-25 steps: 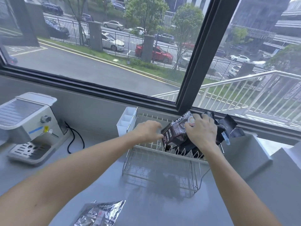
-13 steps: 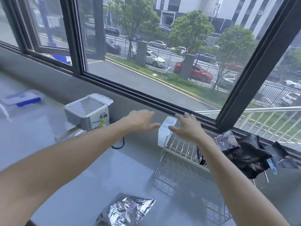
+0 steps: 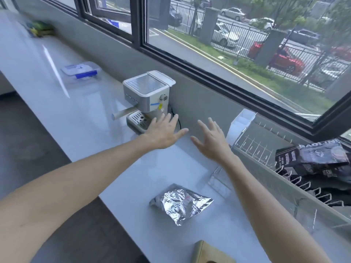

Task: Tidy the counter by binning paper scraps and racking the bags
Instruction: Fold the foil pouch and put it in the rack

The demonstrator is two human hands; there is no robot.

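Note:
Black printed coffee bags (image 3: 313,158) lie stacked in the wire rack (image 3: 254,147) at the right, under the window. A crumpled silver foil bag (image 3: 180,205) rests on the grey counter (image 3: 76,103) near its front edge. My left hand (image 3: 163,132) hovers open, fingers spread, just in front of the coffee machine. My right hand (image 3: 210,140) is also open and empty, held over the counter left of the rack. Neither hand touches a bag.
A white espresso machine (image 3: 146,97) stands against the wall with a black cord behind it. A clear box with a blue clip (image 3: 81,70) sits further left, a blurred green item (image 3: 40,28) beyond. A tan object (image 3: 207,252) shows at the bottom edge. A white cutlery holder (image 3: 240,124) hangs on the rack.
Both hands have let go of the black bag, which stays in the rack, and moved left with fingers spread. The view has swung left along the counter.

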